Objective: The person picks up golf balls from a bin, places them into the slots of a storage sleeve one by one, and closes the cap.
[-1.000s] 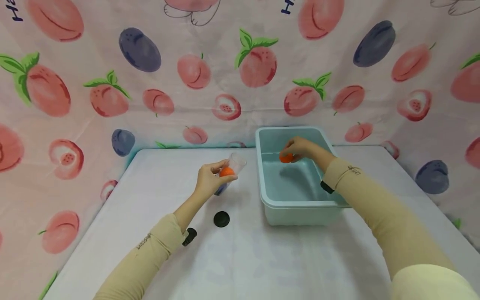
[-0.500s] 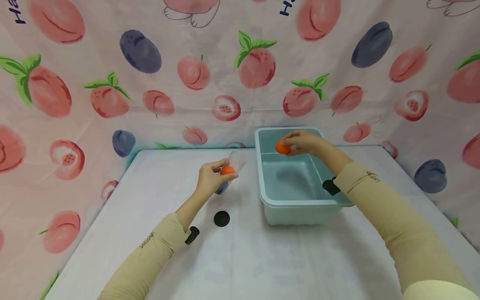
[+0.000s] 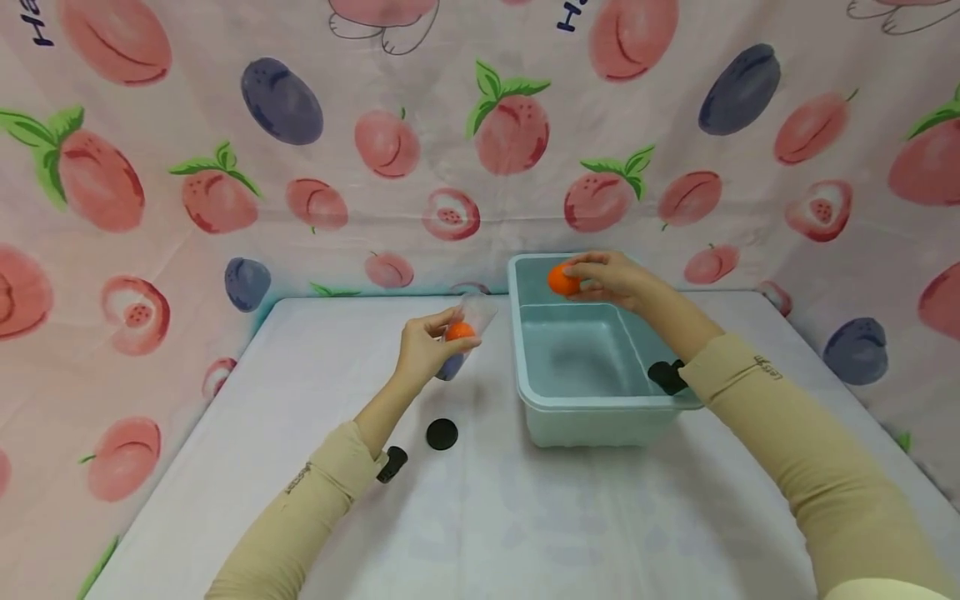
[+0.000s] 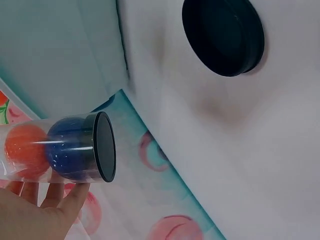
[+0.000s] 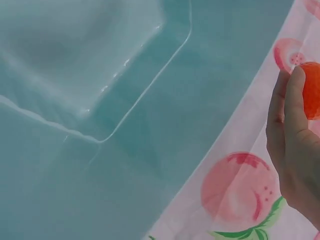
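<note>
Ball (image 3: 562, 279) is pinched in our right hand (image 3: 609, 278) over the tub's (image 3: 592, 398) far left corner; looks light and smooth, fingertips suffice. Left hand (image 3: 422, 353) wraps the clear tube (image 3: 467, 332), probably thin, holding two balls.

Two orange balls (image 3: 562, 279), one blue ball (image 4: 70, 148), one tube (image 3: 467, 327), one basin (image 3: 592, 408), seemingly one lid (image 3: 442, 434).
</note>
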### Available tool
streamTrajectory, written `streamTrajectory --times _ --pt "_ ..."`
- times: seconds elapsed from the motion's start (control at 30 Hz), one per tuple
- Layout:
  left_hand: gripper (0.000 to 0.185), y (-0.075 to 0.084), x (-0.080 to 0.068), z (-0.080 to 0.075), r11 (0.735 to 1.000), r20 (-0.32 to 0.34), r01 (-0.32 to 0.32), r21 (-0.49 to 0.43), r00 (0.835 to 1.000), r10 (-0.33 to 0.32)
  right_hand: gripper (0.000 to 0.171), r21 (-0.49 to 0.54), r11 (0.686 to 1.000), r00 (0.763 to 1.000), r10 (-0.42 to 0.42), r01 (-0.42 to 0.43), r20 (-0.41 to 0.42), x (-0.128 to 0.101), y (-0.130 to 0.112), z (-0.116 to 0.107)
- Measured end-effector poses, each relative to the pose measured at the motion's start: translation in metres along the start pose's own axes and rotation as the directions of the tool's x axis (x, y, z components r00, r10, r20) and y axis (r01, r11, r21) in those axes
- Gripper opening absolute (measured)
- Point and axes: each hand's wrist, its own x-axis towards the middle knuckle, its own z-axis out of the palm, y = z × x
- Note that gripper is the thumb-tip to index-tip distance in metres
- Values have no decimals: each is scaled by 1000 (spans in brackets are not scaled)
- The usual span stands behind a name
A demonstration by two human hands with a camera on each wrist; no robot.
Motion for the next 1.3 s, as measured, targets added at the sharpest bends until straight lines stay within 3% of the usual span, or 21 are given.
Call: streamTrajectory --times 0.33,0.7,1.0,1.3 --pt "54 6 1 6 1000 -4 -7 -3 1000 7 41 -4 1000 999 -20 20 27 -7 -10 11" --pt "54 10 3 18 1000 12 10 -7 1000 -10 44 -31 999 999 -21 22 40 -11 -19 33" --pt "55 15 5 22 1000 32 -28 14 999 28 41 -120 993 997 15 -6 75 -12 -22 50" --pt "53 10 4 21 997 6 -81 10 997 81 43 -119 993 992 -9 24 128 -20 -24 54"
